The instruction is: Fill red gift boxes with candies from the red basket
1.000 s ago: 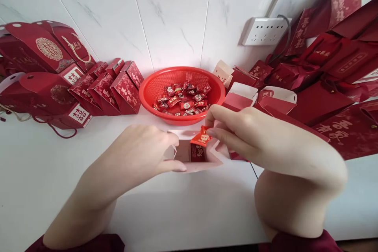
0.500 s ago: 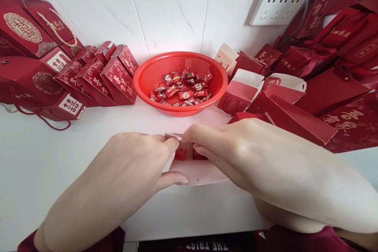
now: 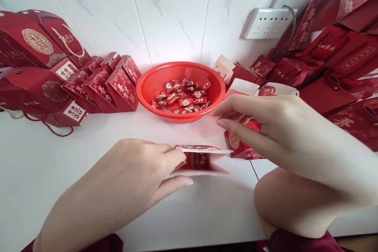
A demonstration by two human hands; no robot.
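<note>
"What's changed?"
"The right hand has left the box, fingers parted, seemingly empty; so the red packet stays inside, right of the left hand."
"Which is?"
"Pinching the box's left end."

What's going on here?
A person's left hand holds an open box by its left end; red packets show inside. Their right hand, fingers parted and nothing visible in its grip, hovers at the near right of a red basket. Wrapped sweets lie in the basket. More red packaging sits on both sides.
</note>
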